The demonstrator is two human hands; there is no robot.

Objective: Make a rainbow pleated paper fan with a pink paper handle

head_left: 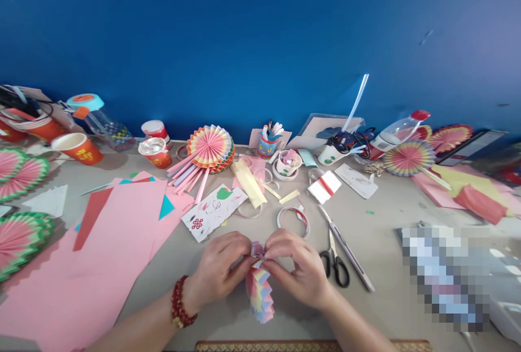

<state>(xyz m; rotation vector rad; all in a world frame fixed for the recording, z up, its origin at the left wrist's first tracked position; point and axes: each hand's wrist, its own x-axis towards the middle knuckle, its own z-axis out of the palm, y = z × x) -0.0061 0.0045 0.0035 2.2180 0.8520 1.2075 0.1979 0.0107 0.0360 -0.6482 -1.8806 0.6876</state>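
Presently, both hands are at the front centre of the table, close together, fingertips nearly meeting. Between them: pleated paper, banded pink, yellow and blue-violet. Its upper end is pinched at the fingertips; the longer zigzag part hangs below, towards the near edge. Contact of its lower end with the table: cannot tell.

Grip, left hand: narrow, thumb and fingers closed on the paper. Red bracelet at that wrist. Grip, right hand: likewise narrow, thumb and index finger on the same piece; remaining fingers curled.

Surroundings. Scissors just beside the right hand, black handles towards the person; a slim tool lies obliquely to their right. Tape roll flat, just beyond the right hand. Card, with red and green marks, beyond the left hand. Pink sheets spread over the left side, a red strip on top. Farther back: a fan with several paper tubes by it, a red cup, and a leaning bottle at right. Blue wall behind.
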